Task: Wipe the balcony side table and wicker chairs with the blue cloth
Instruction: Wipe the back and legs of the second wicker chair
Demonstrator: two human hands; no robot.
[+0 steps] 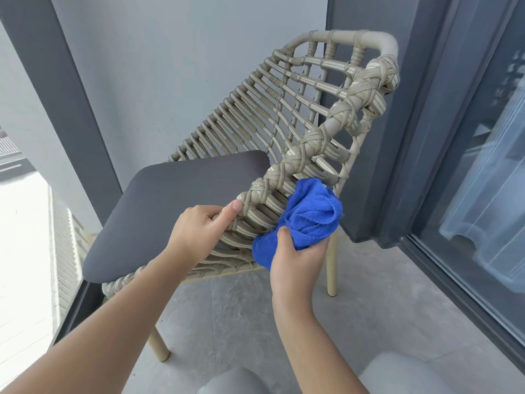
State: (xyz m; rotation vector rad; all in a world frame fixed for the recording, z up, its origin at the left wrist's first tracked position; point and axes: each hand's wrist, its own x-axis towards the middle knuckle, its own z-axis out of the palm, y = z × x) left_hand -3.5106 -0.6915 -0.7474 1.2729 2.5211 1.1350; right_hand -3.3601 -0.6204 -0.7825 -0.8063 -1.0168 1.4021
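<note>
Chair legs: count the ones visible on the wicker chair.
2. One beige metal chair leg stands front left by the left forearm; another leg stands right of the blue cloth. Others may be hidden.

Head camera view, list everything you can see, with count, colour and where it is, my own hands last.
wicker chair: one, beige woven, centre, on the balcony floor.
seat cushion: one, dark grey, on the chair seat.
blue cloth: one, blue, bunched against the chair's near woven side.
floor tiles: grey, under the chair.
sliding glass door: one, dark grey frame, right; pale curtain behind it.
wall: pale grey, behind the chair.
left hand: one, grips the braided rim of the chair.
right hand: one, holds the cloth against the weave.
</note>
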